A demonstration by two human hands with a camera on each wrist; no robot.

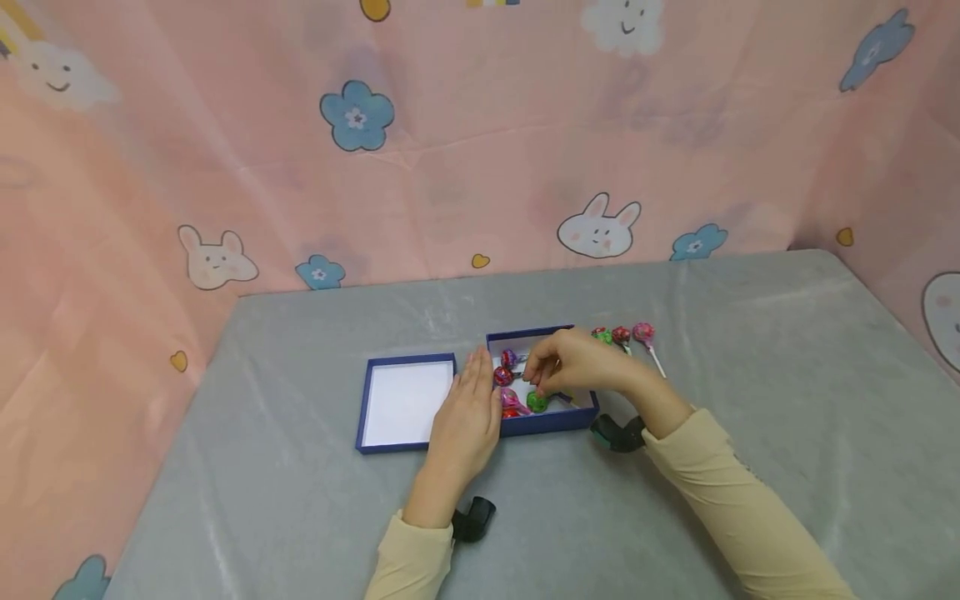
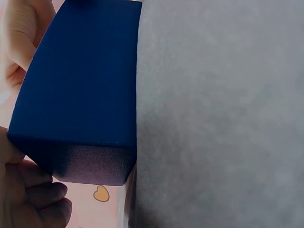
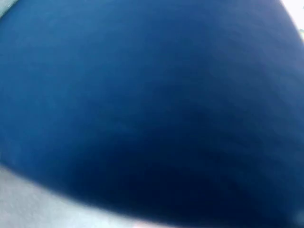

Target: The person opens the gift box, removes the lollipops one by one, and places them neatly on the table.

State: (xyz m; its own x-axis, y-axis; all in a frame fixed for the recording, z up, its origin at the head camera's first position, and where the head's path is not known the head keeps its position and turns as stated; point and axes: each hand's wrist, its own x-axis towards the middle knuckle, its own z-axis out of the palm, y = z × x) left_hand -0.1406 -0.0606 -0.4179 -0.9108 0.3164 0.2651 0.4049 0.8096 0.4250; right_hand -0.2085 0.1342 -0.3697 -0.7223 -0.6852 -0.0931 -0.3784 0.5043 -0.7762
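Grey table (image 1: 285,517): left hand (image 1: 467,412), fingers straight, against left wall of blue box (image 1: 551,423); green lollipop (image 1: 537,403) inside, at right hand (image 1: 585,362)'s curled fingertips; grip cannot be told.

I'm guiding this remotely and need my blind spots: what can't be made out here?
Head view: whether the right hand pinches the green lollipop inside the box; the contact is too small.
Head view: part of the box's right side, covered by that hand.
Left wrist view: the box's inside, hidden by its outer wall.
Right wrist view: the right hand; a blurred blue surface nearly fills the frame.
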